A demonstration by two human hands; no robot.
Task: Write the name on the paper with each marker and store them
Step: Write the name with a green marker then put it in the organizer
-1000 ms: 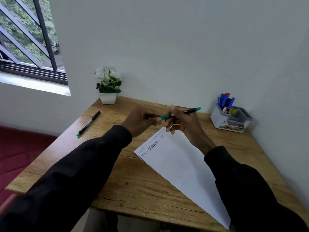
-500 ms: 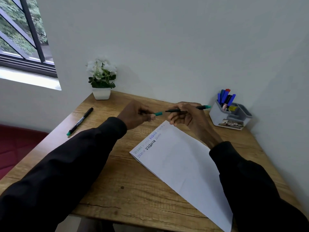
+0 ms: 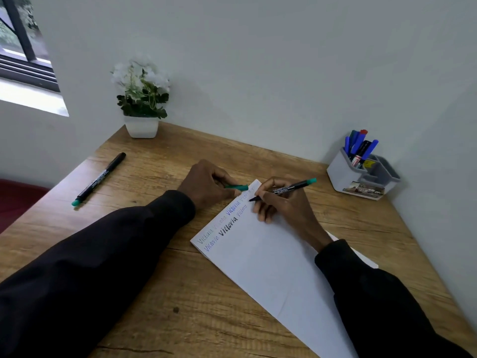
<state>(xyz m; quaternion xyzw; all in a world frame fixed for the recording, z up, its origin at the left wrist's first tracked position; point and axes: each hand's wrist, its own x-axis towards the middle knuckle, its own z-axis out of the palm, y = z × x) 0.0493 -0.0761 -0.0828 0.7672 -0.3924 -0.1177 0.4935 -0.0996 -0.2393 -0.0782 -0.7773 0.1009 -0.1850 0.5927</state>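
Desk (image 3: 154,293): paper (image 3: 278,267) w/ names lies centre. R hand (image 3: 284,205) grips green marker (image 3: 289,189), tip now lowered to sheet's top rows; L hand (image 3: 206,184) pinches its cap (image 3: 238,187), pulled off a sec ago; I judge writing begins, storing pending

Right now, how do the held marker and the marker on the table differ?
The held marker is tilted in the right hand, tip at the paper; the lying marker rests flat on the table. The held marker's cap is off, in the left hand; the lying marker shows no bare tip. Both are black with a green end.
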